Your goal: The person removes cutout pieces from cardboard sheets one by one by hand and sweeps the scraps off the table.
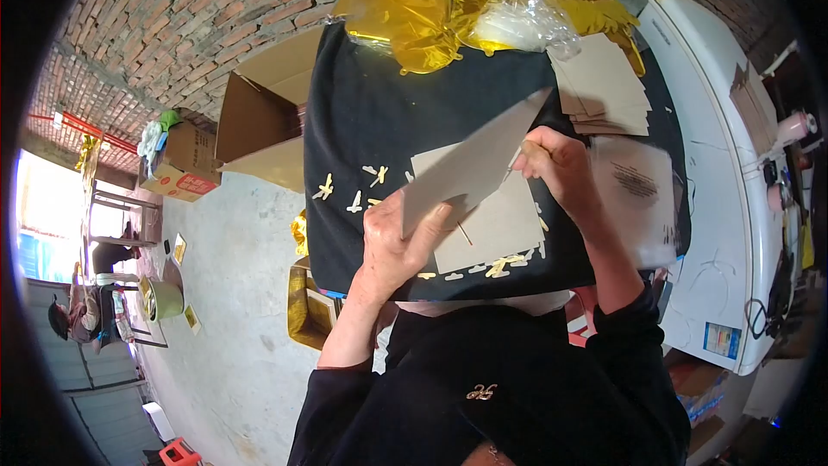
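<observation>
My left hand (401, 237) grips the lower left edge of a grey card sheet (474, 160), with the thumb on its face. The sheet is held tilted above a flat grey board (509, 220) on the black cloth. At the sheet's right edge, my right hand (555, 164) pinches a thin, light-coloured tool, too small to identify. Small pale cut pieces (509, 266) lie along the board's lower edge, and several more pale pieces (355, 201) lie to its left.
Gold foil (405, 22) and clear plastic (526, 17) lie at the table's far edge. Stacked card sheets (604, 91) and a clear plastic bag (634, 198) are on the right. An open cardboard box (267, 121) stands left of the table, and a white appliance (716, 207) stands right.
</observation>
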Demonstrator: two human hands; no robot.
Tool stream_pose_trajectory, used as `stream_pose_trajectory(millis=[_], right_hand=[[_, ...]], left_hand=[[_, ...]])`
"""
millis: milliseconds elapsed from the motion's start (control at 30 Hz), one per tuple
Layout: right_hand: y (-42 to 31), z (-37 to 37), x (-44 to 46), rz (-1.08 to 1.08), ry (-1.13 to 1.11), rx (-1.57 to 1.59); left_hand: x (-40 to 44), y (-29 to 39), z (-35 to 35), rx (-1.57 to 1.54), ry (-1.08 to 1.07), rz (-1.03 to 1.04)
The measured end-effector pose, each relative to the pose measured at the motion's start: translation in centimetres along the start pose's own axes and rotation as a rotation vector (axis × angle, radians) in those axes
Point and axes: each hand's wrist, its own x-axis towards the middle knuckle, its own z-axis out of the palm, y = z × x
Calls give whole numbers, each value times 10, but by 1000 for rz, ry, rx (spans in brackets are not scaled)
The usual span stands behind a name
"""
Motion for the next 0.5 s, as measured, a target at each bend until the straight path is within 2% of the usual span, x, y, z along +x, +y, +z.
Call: stream_pose_trajectory(millis=[167,267,367,500], right_hand=[[6,0,-1,-55,11,-16],[9,1,-1,-84,37,-12],[16,1,-1,-115,58,47],[2,5,-1,-72,95,70]], left_hand=[[5,5,-3,11,-15,58],[3,10,2,36,-15,10],[9,16,4,84,-31,180],[0,10,11,112,-73,197]])
